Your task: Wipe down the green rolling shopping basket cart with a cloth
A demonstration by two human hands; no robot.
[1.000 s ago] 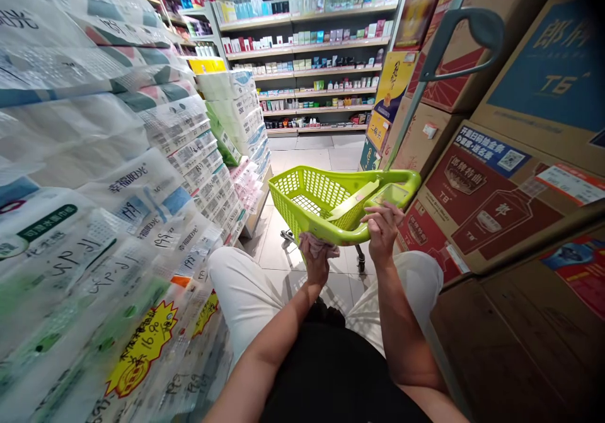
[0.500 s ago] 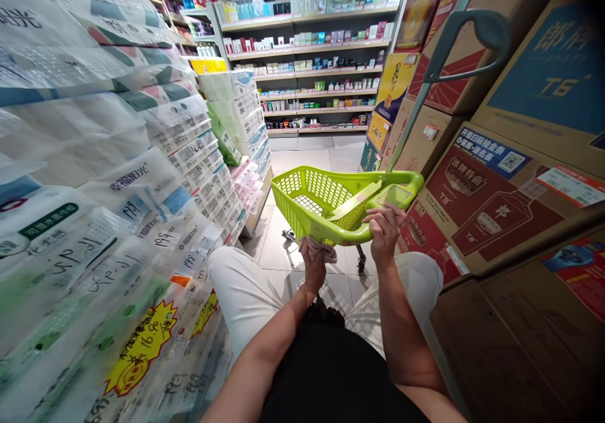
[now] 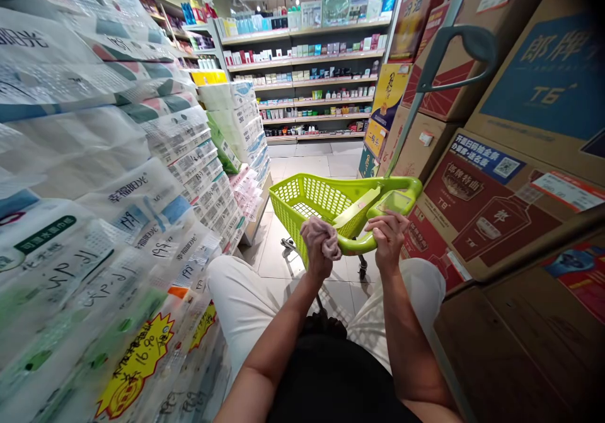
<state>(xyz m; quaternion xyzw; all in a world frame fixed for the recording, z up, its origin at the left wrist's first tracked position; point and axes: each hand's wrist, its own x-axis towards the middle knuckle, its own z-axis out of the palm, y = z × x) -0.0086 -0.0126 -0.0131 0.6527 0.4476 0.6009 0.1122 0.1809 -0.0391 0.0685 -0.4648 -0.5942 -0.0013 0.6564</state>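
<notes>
Looked mid-wipe tbh, bunching a mauve cloth (image 3: 322,232) in the left hand (image 3: 317,263), gripping the green shopping trolley (image 3: 358,188) near right with the right hand (image 3: 389,235), couldn't tell done from undone.

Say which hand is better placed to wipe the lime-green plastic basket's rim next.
Left hand, likely: it holds the crumpled mauve cloth at the basket's rim; the right hand, clothless, holds that rim.

T6 on carton (image 3: 548,76), 16.90 on sign (image 3: 139,366)
</notes>
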